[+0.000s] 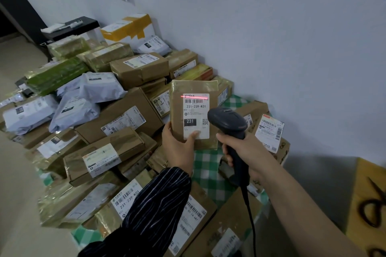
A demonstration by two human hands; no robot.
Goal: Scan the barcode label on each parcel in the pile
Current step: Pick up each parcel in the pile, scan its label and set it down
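bottom centre of frame: we note a dark striped sleeve (154,210) on the left arm, and beside it a black cable (249,215) running down from the scanner (227,123). lower right corner: a yellow carton (369,200) with black marks on it.

centre: the right hand (244,150) is wrapped round the scanner's handle, fingers curled, with the scanner head aimed toward the parcel (193,89). the left hand (177,146) holds that flat brown parcel upright by its lower edge. its thumb presses on the bottom of the white label (196,116), and we cannot see the fingers behind. a red line (194,96) lies across the top of the label, just above the barcode (193,101). below the barcode we read "231-239-k01".

under both hands: a green checked cloth (206,165) shows between boxes.

left and centre: the pile (117,115) of brown taped boxes spreads toward the upper left, with grey bags (100,86) lying on top.

upper left: a white box (127,27) with yellow tape stands against the wall (271,27), next to a black table (73,27).
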